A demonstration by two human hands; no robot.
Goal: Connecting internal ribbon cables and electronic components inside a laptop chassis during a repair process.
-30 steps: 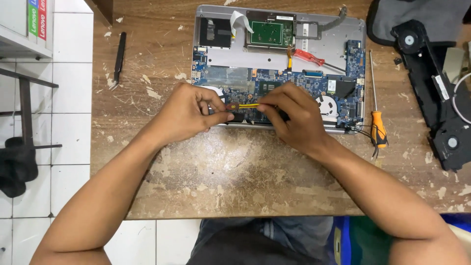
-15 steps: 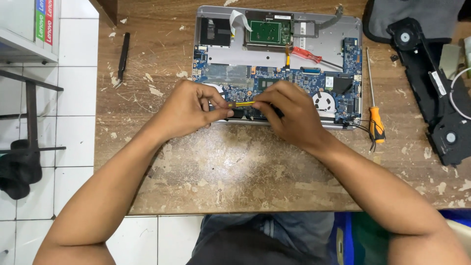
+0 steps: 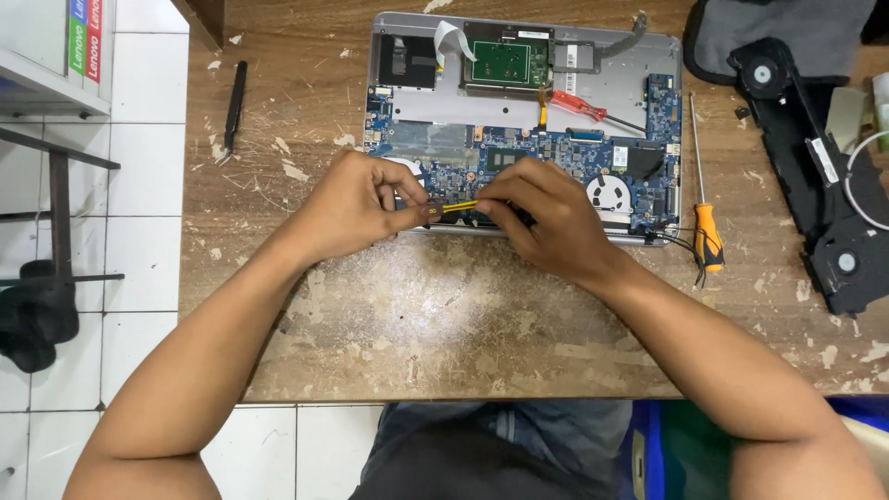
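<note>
Yellow thin strip (image 3: 460, 206) pinched between left hand (image 3: 356, 206), right hand (image 3: 546, 220); blue board (image 3: 519, 167) beneath.

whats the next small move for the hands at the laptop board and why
Probably ease the thin yellow piece gently free along the board. Both the left hand and the right hand pinch it over the front edge of the opened laptop; where it joins is hidden, so a slow pull seems safest.
</note>
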